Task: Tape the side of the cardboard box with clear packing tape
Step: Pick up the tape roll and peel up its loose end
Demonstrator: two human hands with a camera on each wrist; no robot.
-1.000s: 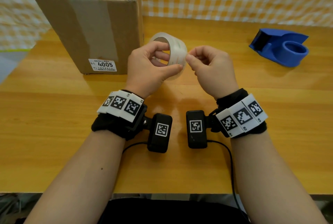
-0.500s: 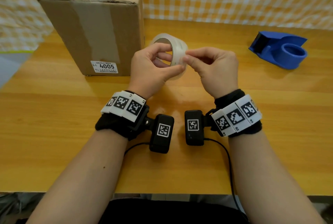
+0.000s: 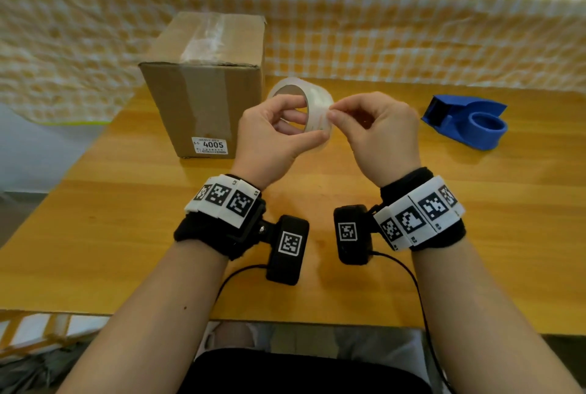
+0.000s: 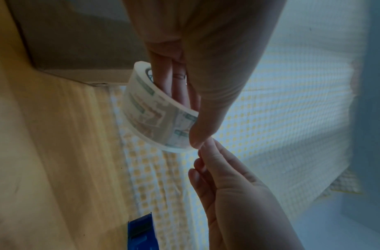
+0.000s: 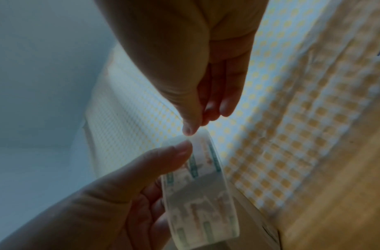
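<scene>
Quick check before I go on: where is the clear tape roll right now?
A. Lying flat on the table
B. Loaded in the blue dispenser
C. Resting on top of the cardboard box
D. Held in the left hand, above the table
D: the left hand grips the tape roll with fingers through its core, while the right hand pinches at its outer edge; the blue dispenser sits without a roll.

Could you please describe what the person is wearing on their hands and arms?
Both arms are bare, with no sleeves. Each wrist carries a black fabric band topped by white plates printed with black square markers. A black camera box with its own marker hangs below each wrist, trailing a thin black cable.
</scene>
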